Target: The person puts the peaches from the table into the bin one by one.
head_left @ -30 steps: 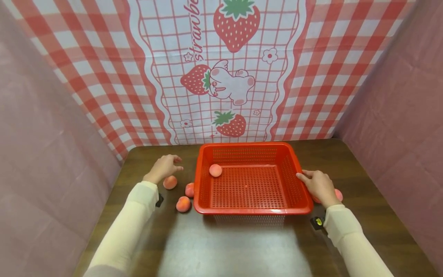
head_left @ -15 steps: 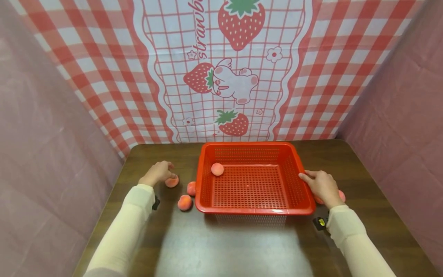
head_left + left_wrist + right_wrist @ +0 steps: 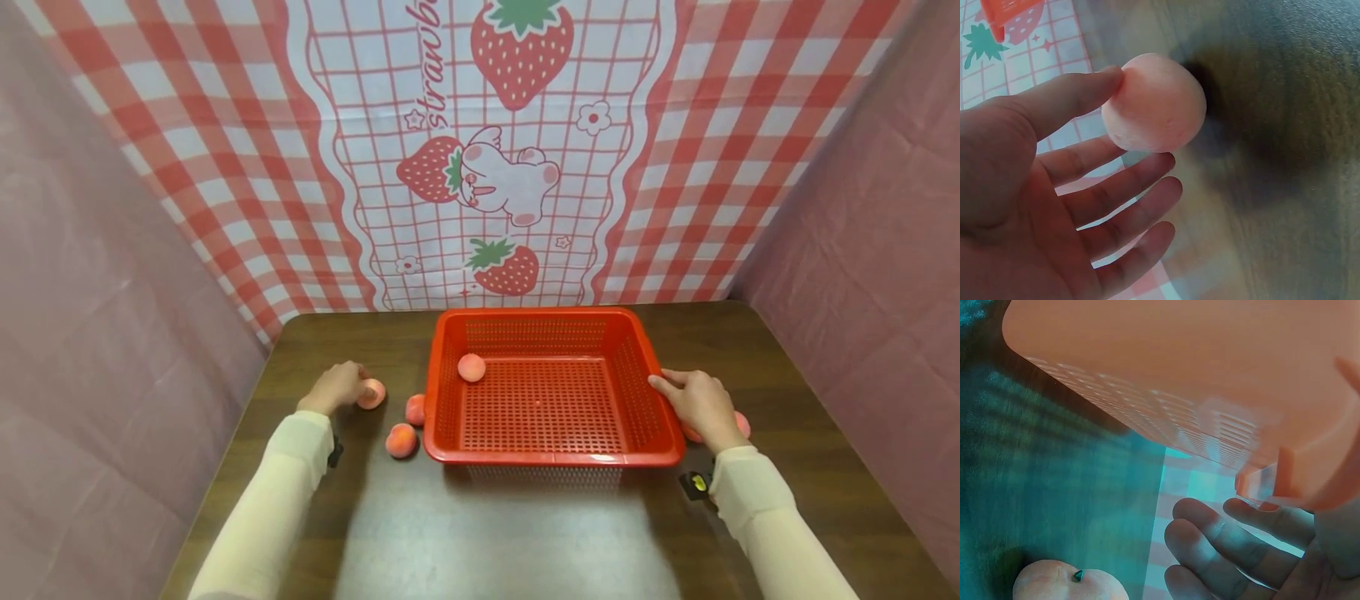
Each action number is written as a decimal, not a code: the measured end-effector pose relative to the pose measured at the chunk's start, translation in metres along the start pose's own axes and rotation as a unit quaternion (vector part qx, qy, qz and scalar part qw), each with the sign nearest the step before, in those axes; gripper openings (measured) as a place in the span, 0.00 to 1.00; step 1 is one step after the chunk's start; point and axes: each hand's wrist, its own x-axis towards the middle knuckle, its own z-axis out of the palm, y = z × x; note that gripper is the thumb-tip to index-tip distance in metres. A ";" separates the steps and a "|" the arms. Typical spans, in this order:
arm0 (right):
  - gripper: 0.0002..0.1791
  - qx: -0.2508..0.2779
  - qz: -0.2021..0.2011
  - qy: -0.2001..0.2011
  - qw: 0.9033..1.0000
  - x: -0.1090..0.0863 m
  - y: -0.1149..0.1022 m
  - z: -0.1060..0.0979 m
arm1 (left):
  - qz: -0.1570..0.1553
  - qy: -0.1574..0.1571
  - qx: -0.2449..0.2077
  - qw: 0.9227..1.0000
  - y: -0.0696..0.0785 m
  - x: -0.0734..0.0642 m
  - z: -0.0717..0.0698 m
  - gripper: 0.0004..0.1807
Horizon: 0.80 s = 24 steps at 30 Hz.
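At the left of the table, my left hand [image 3: 333,388] pinches a peach [image 3: 372,395] between thumb and index finger. The left wrist view shows the thumb on one side of this pale pink peach [image 3: 1157,103], with the other fingers spread below it. My right hand [image 3: 697,403] holds the right rim of a red plastic basket [image 3: 555,457], thumb over the edge. Its other fingers lie under the rim in the right wrist view. Inside the basket, near its left wall, rests one peach [image 3: 471,367].
Two more peaches sit left of the basket: an orange-red one [image 3: 401,440] and a pinker one [image 3: 416,409] against the basket's side. Beyond the right hand are partly covered peaches [image 3: 742,424]. A checked strawberry cloth [image 3: 517,267] hangs behind the wooden table [image 3: 495,542].
My left hand has come down and left onto the peach and now pinches it. The right hand stays on the basket rim. The head view has shifted slightly.
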 end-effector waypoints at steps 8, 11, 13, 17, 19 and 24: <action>0.37 0.002 -0.004 -0.006 1.000 0.001 -0.002 0.002 | 0.005 0.042 0.004 0.999 -0.006 -0.003 0.007 0.21; 0.37 -0.002 -0.006 -0.009 1.000 0.003 -0.002 0.002 | 0.001 0.051 -0.001 0.999 -0.004 -0.004 0.008 0.21; 0.37 -0.013 -0.015 -0.003 1.000 0.004 -0.001 0.001 | -0.002 0.053 -0.003 0.999 -0.004 -0.003 0.008 0.19; 0.37 -0.035 -0.033 0.008 0.999 0.006 -0.001 0.000 | -0.015 0.056 -0.012 0.998 -0.004 -0.002 0.007 0.18; 0.37 -0.037 -0.031 0.004 0.999 0.005 0.000 -0.001 | -0.019 0.056 -0.013 0.998 -0.003 -0.001 0.007 0.18; 0.38 -0.026 -0.019 -0.009 0.999 0.004 0.001 -0.001 | -0.017 0.054 -0.013 0.998 -0.003 -0.001 0.008 0.19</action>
